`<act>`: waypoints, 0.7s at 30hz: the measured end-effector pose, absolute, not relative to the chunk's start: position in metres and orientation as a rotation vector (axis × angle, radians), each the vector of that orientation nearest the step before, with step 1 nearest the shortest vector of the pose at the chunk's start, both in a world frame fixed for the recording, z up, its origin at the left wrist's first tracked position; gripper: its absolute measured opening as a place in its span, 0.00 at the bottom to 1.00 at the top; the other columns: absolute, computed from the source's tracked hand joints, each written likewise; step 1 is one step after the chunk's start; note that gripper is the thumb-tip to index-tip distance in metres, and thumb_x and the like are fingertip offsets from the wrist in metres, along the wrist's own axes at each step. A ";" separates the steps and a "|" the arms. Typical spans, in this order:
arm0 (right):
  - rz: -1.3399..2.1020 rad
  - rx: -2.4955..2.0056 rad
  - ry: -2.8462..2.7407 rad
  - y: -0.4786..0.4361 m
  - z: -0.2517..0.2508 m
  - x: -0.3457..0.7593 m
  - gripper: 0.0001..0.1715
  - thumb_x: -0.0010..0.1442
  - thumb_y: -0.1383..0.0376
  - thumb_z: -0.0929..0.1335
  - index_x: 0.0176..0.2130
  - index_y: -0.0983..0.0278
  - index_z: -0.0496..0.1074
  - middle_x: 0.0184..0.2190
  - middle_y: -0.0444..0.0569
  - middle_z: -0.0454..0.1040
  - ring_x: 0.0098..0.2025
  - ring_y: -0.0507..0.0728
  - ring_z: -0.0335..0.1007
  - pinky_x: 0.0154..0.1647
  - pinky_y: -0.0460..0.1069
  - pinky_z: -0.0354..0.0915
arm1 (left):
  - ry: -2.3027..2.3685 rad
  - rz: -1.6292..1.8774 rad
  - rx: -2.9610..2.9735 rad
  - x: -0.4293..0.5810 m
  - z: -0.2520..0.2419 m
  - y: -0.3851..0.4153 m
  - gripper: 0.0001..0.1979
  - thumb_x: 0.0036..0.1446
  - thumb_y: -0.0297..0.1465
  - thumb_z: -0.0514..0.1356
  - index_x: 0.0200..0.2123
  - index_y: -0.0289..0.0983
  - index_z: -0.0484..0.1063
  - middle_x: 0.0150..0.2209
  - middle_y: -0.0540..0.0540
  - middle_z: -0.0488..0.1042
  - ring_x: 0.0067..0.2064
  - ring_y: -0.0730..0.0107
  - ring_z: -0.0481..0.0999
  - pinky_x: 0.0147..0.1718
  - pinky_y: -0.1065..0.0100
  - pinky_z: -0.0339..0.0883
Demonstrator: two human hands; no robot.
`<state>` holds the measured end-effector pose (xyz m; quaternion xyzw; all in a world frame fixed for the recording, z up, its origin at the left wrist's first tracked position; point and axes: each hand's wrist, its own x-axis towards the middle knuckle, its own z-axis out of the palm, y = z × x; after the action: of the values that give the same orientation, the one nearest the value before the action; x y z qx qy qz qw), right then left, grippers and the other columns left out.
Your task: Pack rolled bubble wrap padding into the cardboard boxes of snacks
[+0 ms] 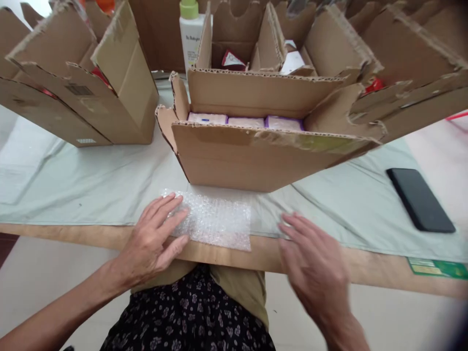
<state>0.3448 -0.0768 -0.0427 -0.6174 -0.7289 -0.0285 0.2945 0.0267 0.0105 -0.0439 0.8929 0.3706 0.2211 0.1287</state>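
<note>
A piece of clear bubble wrap [219, 219] lies flat at the table's front edge, partly over the bare wood. My left hand [157, 236] rests on its left end, fingers stretched out and slightly apart. To the right of the wrap, apart from it, is my right hand [314, 263]; it is a little blurred, with its fingers extended and nothing visible in them. Just beyond the wrap stands an open cardboard box [226, 156] holding a row of pale packets with purple edges [246, 122].
More cut-open cardboard boxes [127, 92] stand at the left and along the back. A white bottle with a green cap [190, 36] rises behind them. On the right lie a black phone [420, 200] and a green card [438, 268]. A pale green cloth [109, 180] covers the table.
</note>
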 end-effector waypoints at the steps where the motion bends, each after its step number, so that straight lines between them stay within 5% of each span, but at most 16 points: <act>1: -0.026 -1.556 -1.988 -0.069 -0.041 0.326 0.14 0.70 0.70 0.66 0.53 0.64 0.74 0.56 0.57 0.80 0.63 0.65 0.73 0.60 0.63 0.69 | 1.036 0.641 2.608 0.035 -0.043 0.009 0.24 0.68 0.31 0.59 0.66 0.39 0.68 0.68 0.35 0.69 0.72 0.45 0.62 0.70 0.40 0.59; 8: 0.157 -1.407 -2.318 -0.064 -0.065 0.306 0.18 0.73 0.67 0.64 0.58 0.65 0.74 0.63 0.55 0.75 0.65 0.67 0.72 0.61 0.65 0.68 | 0.879 0.250 2.678 0.033 -0.053 -0.004 0.23 0.70 0.33 0.57 0.66 0.39 0.68 0.72 0.38 0.63 0.75 0.46 0.58 0.72 0.36 0.51; 14: 0.116 -1.658 -1.918 -0.097 -0.063 0.368 0.12 0.73 0.65 0.65 0.52 0.59 0.75 0.53 0.51 0.81 0.58 0.63 0.77 0.58 0.60 0.70 | 1.190 0.628 2.525 -0.003 -0.051 0.008 0.18 0.70 0.32 0.56 0.60 0.39 0.73 0.65 0.37 0.73 0.70 0.51 0.66 0.68 0.44 0.63; 18: 0.068 -1.664 -1.970 -0.052 -0.067 0.340 0.19 0.71 0.59 0.66 0.57 0.62 0.73 0.57 0.56 0.78 0.60 0.68 0.74 0.58 0.64 0.69 | 1.524 0.603 2.522 -0.008 -0.061 0.040 0.21 0.65 0.37 0.58 0.57 0.34 0.74 0.62 0.30 0.73 0.68 0.38 0.67 0.65 0.37 0.63; 21: 0.053 -1.778 -2.023 -0.020 -0.074 0.318 0.19 0.67 0.56 0.68 0.52 0.63 0.76 0.59 0.61 0.76 0.61 0.72 0.71 0.55 0.66 0.69 | 1.566 0.490 2.489 -0.003 -0.070 0.053 0.21 0.60 0.38 0.58 0.52 0.32 0.76 0.62 0.28 0.73 0.68 0.33 0.66 0.64 0.35 0.63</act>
<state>0.3182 -0.0200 -0.0738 -0.6435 -0.7323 0.0193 0.2219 -0.0034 0.0532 -0.0703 0.8323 0.5235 0.1638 0.0801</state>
